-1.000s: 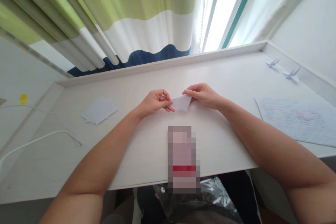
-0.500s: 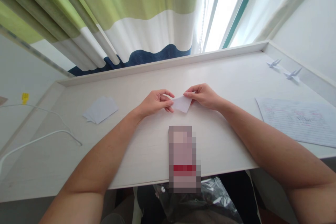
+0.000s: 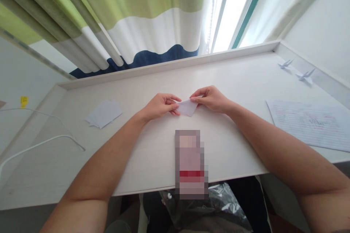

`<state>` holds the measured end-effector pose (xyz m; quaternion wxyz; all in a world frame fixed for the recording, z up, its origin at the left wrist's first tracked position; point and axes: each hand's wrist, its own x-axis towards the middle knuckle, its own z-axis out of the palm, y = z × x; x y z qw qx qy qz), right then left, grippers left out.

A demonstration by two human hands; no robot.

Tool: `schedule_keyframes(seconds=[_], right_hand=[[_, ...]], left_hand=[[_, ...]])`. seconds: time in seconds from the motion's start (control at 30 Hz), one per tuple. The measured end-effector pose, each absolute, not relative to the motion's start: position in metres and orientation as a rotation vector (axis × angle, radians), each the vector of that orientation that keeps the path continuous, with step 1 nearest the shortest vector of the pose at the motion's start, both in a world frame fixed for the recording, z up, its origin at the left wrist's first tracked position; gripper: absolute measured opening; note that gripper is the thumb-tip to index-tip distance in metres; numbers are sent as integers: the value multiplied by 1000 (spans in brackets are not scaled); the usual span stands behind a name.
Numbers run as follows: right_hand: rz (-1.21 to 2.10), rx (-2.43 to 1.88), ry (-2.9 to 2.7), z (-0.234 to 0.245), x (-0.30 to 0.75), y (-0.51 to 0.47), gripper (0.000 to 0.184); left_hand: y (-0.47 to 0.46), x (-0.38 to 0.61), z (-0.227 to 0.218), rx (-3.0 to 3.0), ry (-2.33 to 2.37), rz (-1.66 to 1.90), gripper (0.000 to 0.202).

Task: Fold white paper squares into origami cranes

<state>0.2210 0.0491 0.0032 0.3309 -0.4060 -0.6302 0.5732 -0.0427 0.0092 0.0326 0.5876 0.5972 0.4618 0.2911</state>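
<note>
A small folded piece of white paper point(image 3: 187, 108) is held between my two hands, just above the middle of the white desk point(image 3: 147, 153). The thumb and fingers of my left hand point(image 3: 164, 105) pinch its left corner. At its upper right edge, my right hand point(image 3: 207, 98) grips it between thumb and curled fingers. The paper has a pointed lower corner; its far side is hidden from me.
Loose white paper sheets point(image 3: 105, 113) lie fanned out at left, near a white cable point(image 3: 65, 137). Two folded paper cranes point(image 3: 305, 76) stand at the back right. A written-on sheet point(image 3: 311, 122) lies at right. A pixelated patch covers the desk's front middle.
Both hands and the paper have shifted very slightly to the left in view. The grip on the paper looks the same.
</note>
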Motion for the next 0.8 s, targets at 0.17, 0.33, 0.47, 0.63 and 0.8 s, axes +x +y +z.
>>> schedule_keyframes(seconds=[0.17, 0.33, 0.47, 0.63, 0.8], right_hand=[[1510, -1063, -1626, 4, 219, 49, 33], [1508, -1056, -1615, 4, 219, 49, 35], [1503, -1049, -1628, 3, 220, 49, 34], [1556, -1006, -1642, 3, 221, 50, 36], [1623, -988, -1583, 5, 223, 51, 43]], left_hand=[[9, -44, 34, 1429, 1082, 660, 37], [10, -44, 33, 1523, 1087, 590, 34], [11, -42, 32, 1533, 1103, 528, 32], [12, -44, 33, 1493, 1120, 528, 34], [14, -50, 35, 1468, 1104, 510, 42]])
